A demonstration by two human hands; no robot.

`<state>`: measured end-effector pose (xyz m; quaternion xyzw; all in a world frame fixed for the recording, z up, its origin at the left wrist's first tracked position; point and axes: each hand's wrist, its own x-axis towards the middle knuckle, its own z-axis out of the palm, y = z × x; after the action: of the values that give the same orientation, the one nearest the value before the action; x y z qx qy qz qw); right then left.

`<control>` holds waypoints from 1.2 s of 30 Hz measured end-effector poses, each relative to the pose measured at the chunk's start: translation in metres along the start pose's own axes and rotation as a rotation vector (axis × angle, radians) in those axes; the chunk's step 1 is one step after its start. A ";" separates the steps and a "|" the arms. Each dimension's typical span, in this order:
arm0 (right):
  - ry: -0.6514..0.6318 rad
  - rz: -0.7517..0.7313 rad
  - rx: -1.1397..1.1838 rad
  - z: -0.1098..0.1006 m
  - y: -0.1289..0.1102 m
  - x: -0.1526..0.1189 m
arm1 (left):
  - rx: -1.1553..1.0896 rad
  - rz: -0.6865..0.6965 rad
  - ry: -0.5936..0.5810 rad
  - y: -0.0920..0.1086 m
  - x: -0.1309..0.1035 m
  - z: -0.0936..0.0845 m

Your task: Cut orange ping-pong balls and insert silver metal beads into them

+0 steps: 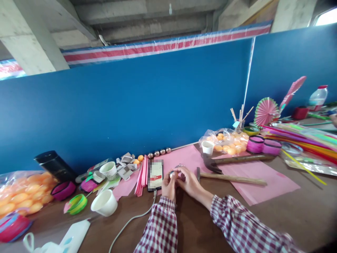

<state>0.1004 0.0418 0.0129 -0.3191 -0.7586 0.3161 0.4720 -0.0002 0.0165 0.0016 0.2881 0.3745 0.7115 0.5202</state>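
My left hand is closed on a small shiny silver ball, near the middle of the table. Close against it, the fingers of my right hand are bent inward. A small glittering silvery piece shows at its fingertips, too small to name. To the left of my hands lies a phone with a lit, blurred screen and a white cable plugged in. Several silver balls stand in a row behind the phone. Right of my right hand lies a hammer with a wooden handle.
A second hammer lies behind the first on pink paper. White cups, bags of orange balls, and a dark cylinder stand around. Coloured strips fill the right side. A blue partition closes the back.
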 end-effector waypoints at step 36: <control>-0.028 0.096 -1.252 -0.133 0.012 -0.077 | 0.116 0.037 0.078 -0.008 0.005 -0.005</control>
<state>0.2518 0.0125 0.0107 -0.5648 -0.7907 -0.1632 0.1709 -0.0014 0.0220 -0.0077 0.2970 0.4297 0.7088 0.4742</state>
